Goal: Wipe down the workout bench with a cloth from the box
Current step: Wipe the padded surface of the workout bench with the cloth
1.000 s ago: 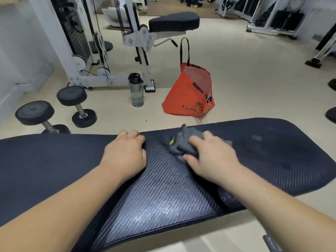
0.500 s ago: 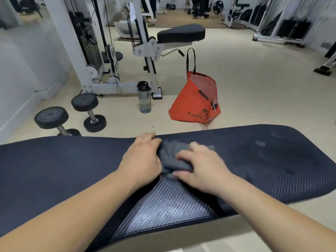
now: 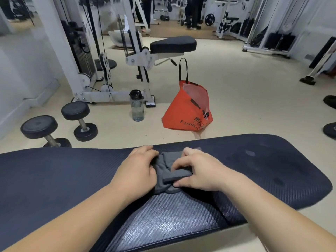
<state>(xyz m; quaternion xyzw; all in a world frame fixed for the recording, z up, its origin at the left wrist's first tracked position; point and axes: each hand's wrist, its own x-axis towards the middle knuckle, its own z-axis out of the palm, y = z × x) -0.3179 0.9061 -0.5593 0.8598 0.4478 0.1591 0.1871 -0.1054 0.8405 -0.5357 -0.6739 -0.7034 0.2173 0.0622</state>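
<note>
A dark padded workout bench (image 3: pixel 63 179) with a woven texture runs across the lower half of the view. A crumpled grey cloth (image 3: pixel 168 171) lies on the pad near its far edge. My left hand (image 3: pixel 137 171) grips the cloth's left side with curled fingers. My right hand (image 3: pixel 198 171) pinches a fold on its right side. Both hands rest on the pad, close together, with the cloth bunched between them. No box is in sight.
On the floor beyond the bench stand an orange tote bag (image 3: pixel 189 110), a clear water bottle (image 3: pixel 137 106) and two black dumbbells (image 3: pixel 60 124). A white cable machine with a black seat (image 3: pixel 172 45) rises behind. More weights lie at the right edge (image 3: pixel 330 130).
My left hand has moved right from the bare pad onto the cloth. My right hand has drawn the cloth leftward, and both hands now hold it bunched between them.
</note>
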